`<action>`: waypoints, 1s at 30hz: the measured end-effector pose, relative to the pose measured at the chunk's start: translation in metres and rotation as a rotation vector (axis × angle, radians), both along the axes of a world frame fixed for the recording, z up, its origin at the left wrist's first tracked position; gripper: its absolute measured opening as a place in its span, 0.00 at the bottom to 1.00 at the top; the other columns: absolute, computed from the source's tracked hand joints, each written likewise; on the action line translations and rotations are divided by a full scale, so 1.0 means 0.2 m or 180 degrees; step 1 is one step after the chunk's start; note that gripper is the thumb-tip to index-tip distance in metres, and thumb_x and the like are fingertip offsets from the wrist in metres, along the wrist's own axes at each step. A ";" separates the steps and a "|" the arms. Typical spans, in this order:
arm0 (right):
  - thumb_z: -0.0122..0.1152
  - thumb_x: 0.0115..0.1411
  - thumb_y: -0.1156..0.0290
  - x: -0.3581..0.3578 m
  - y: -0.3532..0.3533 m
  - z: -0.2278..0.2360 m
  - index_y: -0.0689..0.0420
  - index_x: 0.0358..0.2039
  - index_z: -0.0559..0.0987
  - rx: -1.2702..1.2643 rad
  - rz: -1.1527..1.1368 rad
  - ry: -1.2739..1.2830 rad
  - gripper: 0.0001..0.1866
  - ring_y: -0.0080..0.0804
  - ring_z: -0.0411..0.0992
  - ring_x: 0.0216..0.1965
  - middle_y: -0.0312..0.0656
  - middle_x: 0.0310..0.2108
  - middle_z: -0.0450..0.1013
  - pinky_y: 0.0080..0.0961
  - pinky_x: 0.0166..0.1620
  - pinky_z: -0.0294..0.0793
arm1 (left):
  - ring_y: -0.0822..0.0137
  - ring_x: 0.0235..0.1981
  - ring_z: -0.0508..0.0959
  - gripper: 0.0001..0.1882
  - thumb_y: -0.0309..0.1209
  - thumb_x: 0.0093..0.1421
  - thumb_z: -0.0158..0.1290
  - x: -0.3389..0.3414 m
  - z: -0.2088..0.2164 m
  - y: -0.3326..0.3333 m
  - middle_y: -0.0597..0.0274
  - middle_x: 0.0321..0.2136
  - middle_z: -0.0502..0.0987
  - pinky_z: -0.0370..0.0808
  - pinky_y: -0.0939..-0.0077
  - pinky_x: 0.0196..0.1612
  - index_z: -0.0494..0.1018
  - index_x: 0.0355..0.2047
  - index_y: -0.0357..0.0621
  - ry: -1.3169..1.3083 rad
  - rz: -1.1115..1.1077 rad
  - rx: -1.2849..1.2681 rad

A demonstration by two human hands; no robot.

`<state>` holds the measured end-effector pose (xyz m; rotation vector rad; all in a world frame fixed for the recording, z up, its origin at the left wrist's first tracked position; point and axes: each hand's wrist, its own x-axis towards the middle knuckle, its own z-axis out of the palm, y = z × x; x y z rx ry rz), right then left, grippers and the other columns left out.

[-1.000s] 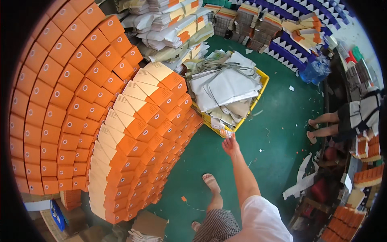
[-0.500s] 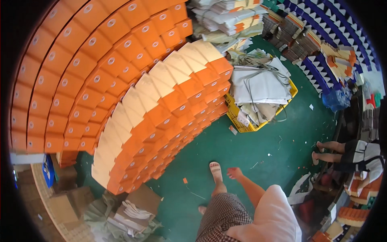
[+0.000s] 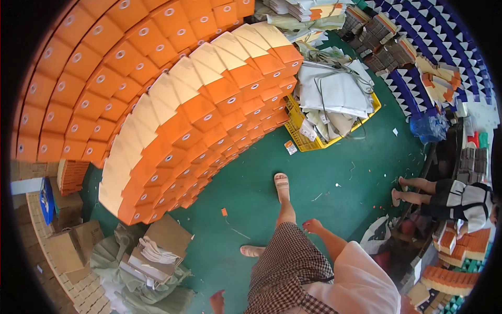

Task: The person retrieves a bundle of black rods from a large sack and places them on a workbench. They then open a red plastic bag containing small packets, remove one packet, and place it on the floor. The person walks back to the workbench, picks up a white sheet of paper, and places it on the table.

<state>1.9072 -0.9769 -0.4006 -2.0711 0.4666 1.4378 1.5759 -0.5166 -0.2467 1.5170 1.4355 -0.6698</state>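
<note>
My right hand (image 3: 312, 226) hangs over the green floor beside my checked skirt (image 3: 285, 261), its fingers loosely bent and slightly apart, with nothing in it. Low in the picture my left hand (image 3: 217, 302) shows only in part; it looks loosely open, and I see nothing in it. Neither hand touches any object. Nearest my left hand lie a flattened brown cardboard box with pale cloth gloves (image 3: 158, 252) on it and a crumpled pale green sack (image 3: 151, 293). My feet are in light sandals, one foot (image 3: 281, 180) well ahead of the other.
Curved-looking stacks of orange boxes (image 3: 209, 118) rise on the left. A yellow crate (image 3: 300, 136) overflows with white sheets and sacks ahead. Blue stacks (image 3: 418, 49) line the far right. A person (image 3: 460, 201) stands at a cluttered bench on the right. Scraps dot the green floor (image 3: 314, 167).
I have stepped forward; the crate and orange stacks sit lower or nearer in view. My left hand has come into the lower edge. My rear foot now shows fully.
</note>
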 end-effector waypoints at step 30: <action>0.64 0.47 0.52 1.64 -0.06 -2.50 0.51 0.41 0.75 -0.1912 -0.0225 -0.2991 0.23 0.48 0.72 0.44 0.46 0.43 0.73 0.46 0.43 0.73 | 0.45 0.57 0.63 0.15 0.36 0.58 0.51 2.12 -1.16 -0.75 0.49 0.57 0.64 0.59 0.47 0.56 0.74 0.45 0.46 -0.1443 -0.4107 0.0995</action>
